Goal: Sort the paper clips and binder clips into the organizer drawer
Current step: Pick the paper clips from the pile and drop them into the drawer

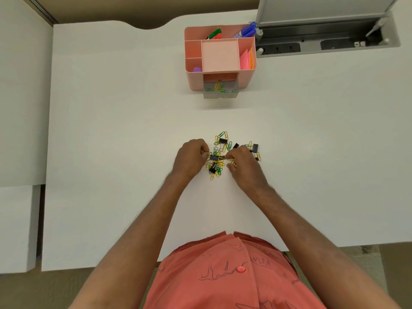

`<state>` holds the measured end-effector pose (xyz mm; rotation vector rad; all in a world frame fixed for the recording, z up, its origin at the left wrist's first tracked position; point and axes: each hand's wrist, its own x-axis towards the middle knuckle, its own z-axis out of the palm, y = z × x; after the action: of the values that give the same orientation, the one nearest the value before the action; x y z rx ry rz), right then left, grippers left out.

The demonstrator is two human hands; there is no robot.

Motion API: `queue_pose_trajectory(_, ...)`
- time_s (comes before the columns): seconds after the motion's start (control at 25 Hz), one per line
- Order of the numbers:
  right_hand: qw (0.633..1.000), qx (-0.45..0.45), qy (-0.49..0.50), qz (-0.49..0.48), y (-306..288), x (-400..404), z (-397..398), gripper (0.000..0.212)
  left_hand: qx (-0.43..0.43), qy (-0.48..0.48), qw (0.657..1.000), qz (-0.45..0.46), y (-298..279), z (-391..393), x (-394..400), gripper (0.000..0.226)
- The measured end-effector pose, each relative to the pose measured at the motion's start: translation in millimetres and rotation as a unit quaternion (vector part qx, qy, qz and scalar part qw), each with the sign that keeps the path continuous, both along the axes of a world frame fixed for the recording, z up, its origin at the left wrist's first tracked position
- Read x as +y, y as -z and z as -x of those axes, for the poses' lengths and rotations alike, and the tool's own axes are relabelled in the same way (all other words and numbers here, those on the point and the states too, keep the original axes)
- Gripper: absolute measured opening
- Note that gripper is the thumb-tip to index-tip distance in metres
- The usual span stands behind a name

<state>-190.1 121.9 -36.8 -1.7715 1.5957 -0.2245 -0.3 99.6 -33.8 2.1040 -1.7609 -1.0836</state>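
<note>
A heap of yellow and green paper clips (219,167) mixed with black binder clips (223,140) lies mid-table. My left hand (190,159) rests at the heap's left edge, fingers curled onto clips there. My right hand (244,167) sits on the heap's right side, fingertips pinching among yellow clips; what exactly each hand holds is hidden by the fingers. More clips and a binder clip (255,148) lie just right of my right hand. Farther back stands a pink organizer (194,81) with its clear drawer (220,94) pulled out, holding several paper clips.
The organizer's top compartments hold markers (214,34), pink and orange sticky notes (246,59) and a purple object (197,69). An open grey cable tray (323,39) is set into the table at the back right. A white partition (22,97) runs along the left.
</note>
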Motion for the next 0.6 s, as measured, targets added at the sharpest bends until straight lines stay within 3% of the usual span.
queue_pose_trajectory(0.28, 1.000, -0.003, -0.004, 0.000, -4.7, -2.5, 1.8, 0.013, 0.056, -0.048, 0.997, 0.000, 5.9, -6.2, -0.8, 0.022)
queue_pose_trajectory(0.32, 1.000, 0.009, -0.006, 0.007, -4.9, -0.5, 1.8, 0.017, 0.058, -0.051, 0.997, -0.001, 6.4, -6.2, -0.6, 0.022)
queue_pose_trajectory(0.48, 0.997, 0.072, -0.028, 0.009, -0.3, 13.0, -6.5, 0.062, 0.056, -0.063, 0.996, -0.003, 7.4, -4.4, 0.6, 0.023)
queue_pose_trajectory(0.6, 0.996, 0.064, -0.036, 0.048, 4.5, 15.7, -13.4, 0.054, 0.044, -0.060, 0.997, 0.003, 7.6, -3.1, 0.9, 0.025)
